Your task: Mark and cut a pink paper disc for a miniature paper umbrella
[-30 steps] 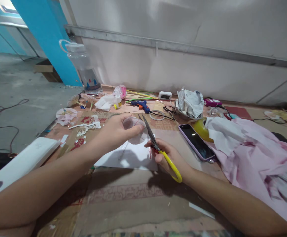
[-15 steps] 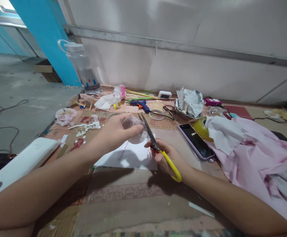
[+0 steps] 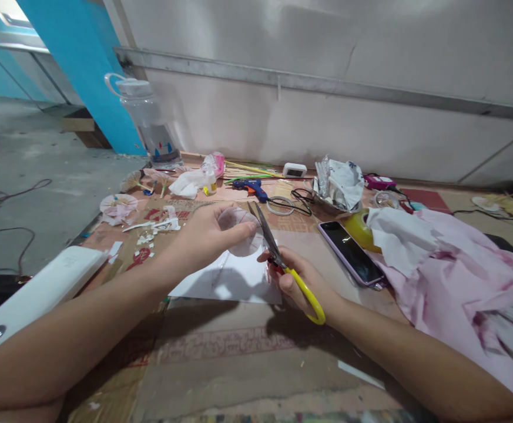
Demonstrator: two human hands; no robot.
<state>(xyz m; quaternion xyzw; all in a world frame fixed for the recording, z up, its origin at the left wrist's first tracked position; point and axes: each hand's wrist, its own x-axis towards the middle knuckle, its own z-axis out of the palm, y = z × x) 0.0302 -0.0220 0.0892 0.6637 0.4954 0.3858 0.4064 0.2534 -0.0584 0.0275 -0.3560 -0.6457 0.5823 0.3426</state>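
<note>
Between the thumb and fingers of my left hand [image 3: 214, 235] is a thin, whitish round piece [image 3: 245, 244] with faint lines on it; I cannot tell if it is paper or cloth. My right hand [image 3: 298, 273] grips scissors [image 3: 274, 249] with yellow handles. Their blades point up and away, a little apart, close to the right edge of the round piece. Whether the blades touch it is unclear. Below both hands lies a white sheet of paper [image 3: 203, 282] with pencil-like lines, partly in shadow, on cardboard [image 3: 221, 364].
A phone [image 3: 351, 252], a tape roll [image 3: 359, 229] and pink cloth [image 3: 454, 276] lie on the right. Behind are a blue glue gun [image 3: 251, 188], a metal bowl [image 3: 338, 205] and a water bottle [image 3: 150, 120]. White scraps [image 3: 163, 223] and a long white device [image 3: 40, 294] are leftward.
</note>
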